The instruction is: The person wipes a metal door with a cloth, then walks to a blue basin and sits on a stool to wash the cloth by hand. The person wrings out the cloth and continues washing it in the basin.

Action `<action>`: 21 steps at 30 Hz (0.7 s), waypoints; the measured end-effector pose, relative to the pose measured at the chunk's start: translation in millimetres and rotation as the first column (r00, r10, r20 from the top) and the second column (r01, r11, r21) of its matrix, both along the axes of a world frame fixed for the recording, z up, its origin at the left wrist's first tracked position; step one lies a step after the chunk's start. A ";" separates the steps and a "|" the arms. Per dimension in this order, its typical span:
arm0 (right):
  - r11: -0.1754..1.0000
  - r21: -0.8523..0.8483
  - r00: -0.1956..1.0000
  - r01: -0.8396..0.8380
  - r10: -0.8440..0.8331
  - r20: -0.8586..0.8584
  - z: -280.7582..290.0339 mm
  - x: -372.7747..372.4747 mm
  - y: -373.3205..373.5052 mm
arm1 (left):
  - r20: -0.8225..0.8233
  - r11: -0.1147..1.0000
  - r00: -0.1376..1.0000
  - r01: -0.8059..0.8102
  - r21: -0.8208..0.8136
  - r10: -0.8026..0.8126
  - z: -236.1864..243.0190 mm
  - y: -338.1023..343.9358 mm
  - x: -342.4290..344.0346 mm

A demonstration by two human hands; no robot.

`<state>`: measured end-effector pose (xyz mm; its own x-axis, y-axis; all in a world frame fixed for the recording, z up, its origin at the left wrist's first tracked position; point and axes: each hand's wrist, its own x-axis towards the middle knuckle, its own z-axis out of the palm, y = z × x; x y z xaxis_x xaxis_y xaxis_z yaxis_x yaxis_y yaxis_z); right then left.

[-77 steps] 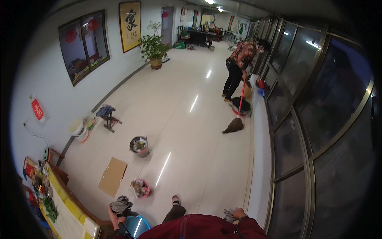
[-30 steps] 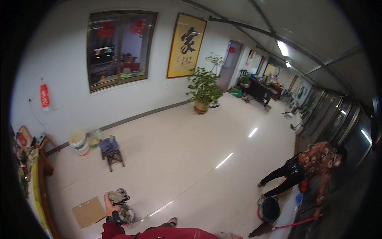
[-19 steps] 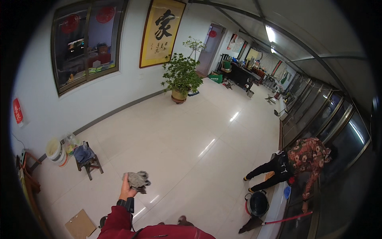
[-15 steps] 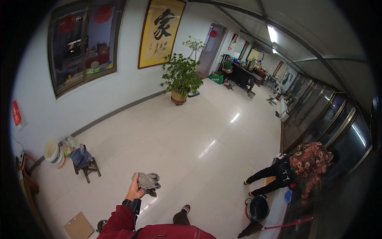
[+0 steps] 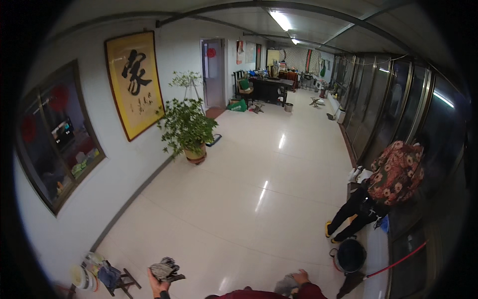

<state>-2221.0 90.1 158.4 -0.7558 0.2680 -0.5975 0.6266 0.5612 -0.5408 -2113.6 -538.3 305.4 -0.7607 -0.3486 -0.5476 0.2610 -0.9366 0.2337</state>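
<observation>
The person's left hand [image 5: 157, 285] is closed around a crumpled grey rag [image 5: 166, 269], held up at the lower edge of the view, just right of a small dark stool [image 5: 119, 280] that stands by the white wall with pale buckets [image 5: 82, 275] beside it. The right hand [image 5: 300, 277] rests on a second grey cloth [image 5: 287, 285]; only the fingers show, so whether they grip it or merely touch it cannot be told. The two hands are well apart.

Further right of the stool, a co-worker in a flowered top [image 5: 396, 172] bends over near a black bucket [image 5: 350, 255] and a red-handled mop [image 5: 398, 259] beside the glass doors. A potted plant [image 5: 187, 128] stands far up the wall from the stool.

The tile floor [image 5: 249, 199] shines and may be wet, so a slip is likely if the person steps quickly. The bunched rag could also drop loose folds and drag, or slide out of a light grip.
</observation>
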 end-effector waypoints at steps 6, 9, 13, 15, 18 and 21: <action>0.835 -0.473 0.945 0.281 -0.328 -0.018 34.3 -71.9 -35.4 | -0.010 0.999 1.000 0.029 0.046 -0.029 -7.3 0.5 -44.1; 0.870 -0.386 0.931 0.306 -0.358 -0.070 24.4 -51.8 -17.1 | 0.035 0.971 0.999 -0.017 -0.240 0.026 -24.3 -8.5 -101.0; 0.959 0.280 0.981 0.041 0.015 -0.195 -24.4 3.0 32.7 | -0.192 0.948 0.973 0.060 -0.314 -0.125 -22.7 -15.4 -181.9; 0.849 0.182 0.868 0.496 -0.487 -0.097 -27.8 55.4 55.1 | -0.063 0.912 0.964 0.221 -0.345 -0.257 -3.8 -0.9 -204.1; 0.421 -0.330 0.472 0.845 -0.878 0.087 -12.1 113.2 39.1 | -0.177 0.702 0.877 0.221 -0.677 -0.447 34.1 7.4 -227.8; 0.886 0.059 0.881 0.461 -0.448 -0.153 4.3 158.4 13.0 | -0.327 0.779 0.746 0.391 -0.490 -0.581 51.0 12.3 -250.5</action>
